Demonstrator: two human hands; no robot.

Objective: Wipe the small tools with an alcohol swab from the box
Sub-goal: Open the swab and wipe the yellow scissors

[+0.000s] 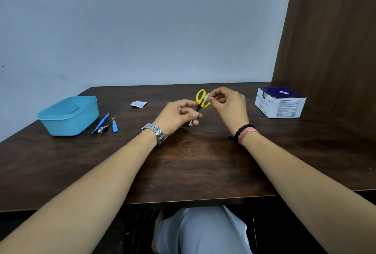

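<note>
The left hand [179, 114], the nearer of the two, is held above the counter [195, 164] with its fingers [195, 114] curled round the blade end of the scissors [201, 100]; only a pale tip is seen below the grip. The long axis of the scissors is set close to upright, tilted a little to the right, so that the yellow loops stand above and just beyond the left hand. The right hand [225, 104] is brought in from the right, and a small white swab [207, 97] is pinched between its thumb and forefinger and pressed against the right-hand loop. The handles are judged to be the part under wiping; the blades are covered by the left hand, so a regrip would be called for before they can be reached. Further left, three or so small tools [105, 124] are laid together beside a blue tub [69, 115]. A torn sachet [138, 104] is seen behind them, and the box [279, 102] is set far right, well apart from both hands
</note>
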